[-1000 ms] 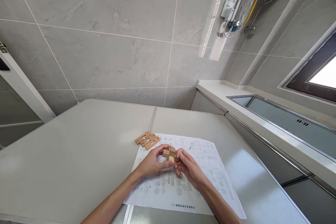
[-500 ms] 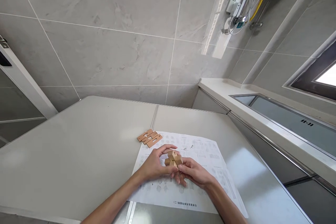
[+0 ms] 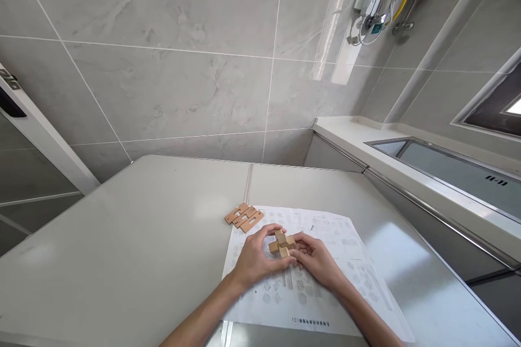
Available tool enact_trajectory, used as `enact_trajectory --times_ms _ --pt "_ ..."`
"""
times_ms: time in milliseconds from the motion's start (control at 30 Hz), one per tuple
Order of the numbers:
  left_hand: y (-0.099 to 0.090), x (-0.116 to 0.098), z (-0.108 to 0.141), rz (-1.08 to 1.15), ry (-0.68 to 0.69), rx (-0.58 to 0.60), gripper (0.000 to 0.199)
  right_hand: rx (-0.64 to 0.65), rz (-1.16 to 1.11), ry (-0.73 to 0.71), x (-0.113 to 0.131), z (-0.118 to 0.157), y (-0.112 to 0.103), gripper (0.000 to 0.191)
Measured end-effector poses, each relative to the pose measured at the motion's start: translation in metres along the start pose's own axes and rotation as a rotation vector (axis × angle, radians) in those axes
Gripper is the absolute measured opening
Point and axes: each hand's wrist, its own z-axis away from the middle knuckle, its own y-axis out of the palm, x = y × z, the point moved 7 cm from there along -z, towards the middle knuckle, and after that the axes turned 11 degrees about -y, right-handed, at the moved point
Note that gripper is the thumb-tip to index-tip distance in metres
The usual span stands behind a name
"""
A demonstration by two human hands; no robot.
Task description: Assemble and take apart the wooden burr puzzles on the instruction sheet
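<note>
A light wooden block puzzle (image 3: pixel 281 244) with crossing pieces is held between both hands, over a printed paper sheet (image 3: pixel 325 314). My left hand (image 3: pixel 260 255) curves around its left side, fingers at the top and thumb at the lower edge. On the right side, my right hand (image 3: pixel 317 261) grips it with thumb and fingers. Several flat brown wooden pieces with slots (image 3: pixel 244 217) lie overlapping at the sheet's upper left corner.
The pale table (image 3: pixel 134 249) has a seam down its middle. Behind it stands a grey tiled wall (image 3: pixel 171 87). A white counter (image 3: pixel 345 133) with a sink (image 3: pixel 456 165) runs along the right. A white door frame (image 3: pixel 52 135) is at the left.
The puzzle has turned a little in my hands, and its pieces show at a different angle. My right fingers have drawn in from beneath it. The whole view has shifted slightly.
</note>
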Motion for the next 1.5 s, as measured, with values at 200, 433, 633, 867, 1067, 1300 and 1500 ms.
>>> enact_trajectory --times_ms 200,433,633,867,1067,1300,1500 --pt "0.005 0.009 -0.004 -0.053 -0.021 -0.035 0.062 0.037 0.069 -0.02 -0.002 0.001 0.002 0.034" --pt "0.012 0.017 -0.007 -0.172 -0.033 0.003 0.075 0.016 0.234 -0.138 0.008 0.001 -0.008 0.027" --pt "0.016 0.023 -0.011 -0.319 0.037 -0.015 0.08 -0.088 0.287 -0.185 0.009 -0.001 -0.014 0.026" --pt "0.01 0.016 -0.011 -0.39 0.174 -0.08 0.064 -0.137 0.239 -0.111 0.002 -0.001 -0.022 0.038" --pt "0.008 -0.001 -0.01 -0.38 0.248 -0.105 0.013 -0.037 0.172 -0.042 0.005 -0.001 -0.012 0.046" --pt "0.007 -0.01 -0.007 -0.382 0.342 -0.05 0.014 0.282 0.047 0.041 0.02 0.008 -0.008 0.044" --pt "0.003 -0.009 -0.009 -0.436 0.34 -0.18 0.015 0.232 0.116 0.008 0.019 0.009 -0.002 0.042"
